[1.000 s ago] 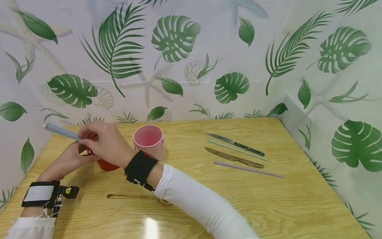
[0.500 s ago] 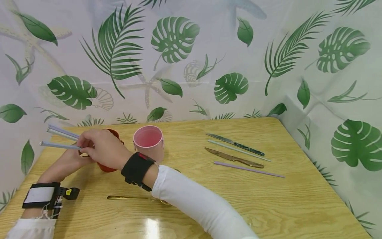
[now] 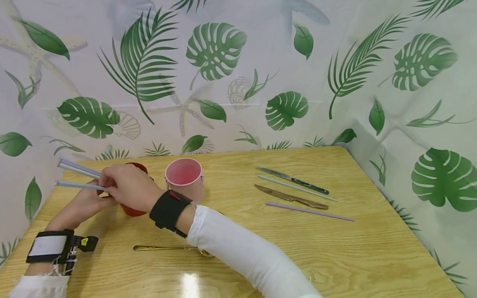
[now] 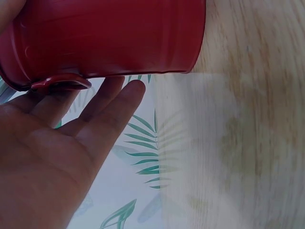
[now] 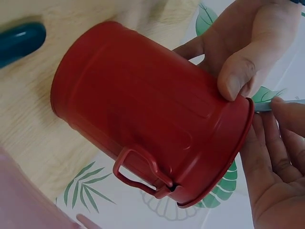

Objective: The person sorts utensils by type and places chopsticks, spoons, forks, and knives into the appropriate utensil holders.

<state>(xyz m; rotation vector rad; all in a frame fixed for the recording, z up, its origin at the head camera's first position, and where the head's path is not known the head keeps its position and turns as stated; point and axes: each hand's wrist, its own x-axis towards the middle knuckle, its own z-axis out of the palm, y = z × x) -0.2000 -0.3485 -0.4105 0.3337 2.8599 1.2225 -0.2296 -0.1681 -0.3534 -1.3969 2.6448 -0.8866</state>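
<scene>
At the table's left side stands a red bucket (image 3: 132, 210) with small side handles, largely hidden by the hands in the head view. My left hand (image 3: 83, 203) grips it near the rim; the right wrist view shows the thumb (image 5: 233, 83) against the wall. My right hand (image 3: 128, 184) pinches a pale blue chopstick (image 3: 76, 185) at the bucket's mouth. Other chopsticks (image 3: 78, 166), lilac and whitish, stick out just beyond it, leaning left. Whether the right fingers also touch these is hidden. Beside the right hand stands a pink bucket (image 3: 193, 192).
A gold spoon (image 3: 160, 248) lies in front, partly under the right sleeve. Farther right lie a green-handled knife (image 3: 309, 185), a light green chopstick (image 3: 298, 187), a gold knife (image 3: 290, 196) and a purple chopstick (image 3: 309, 211). A leaf-patterned cloth hangs behind the table.
The chopsticks, bunched together earlier, now stand apart, the pale blue one lower than the others. My right hand has shifted slightly down and left, uncovering more of the red bucket's rim.
</scene>
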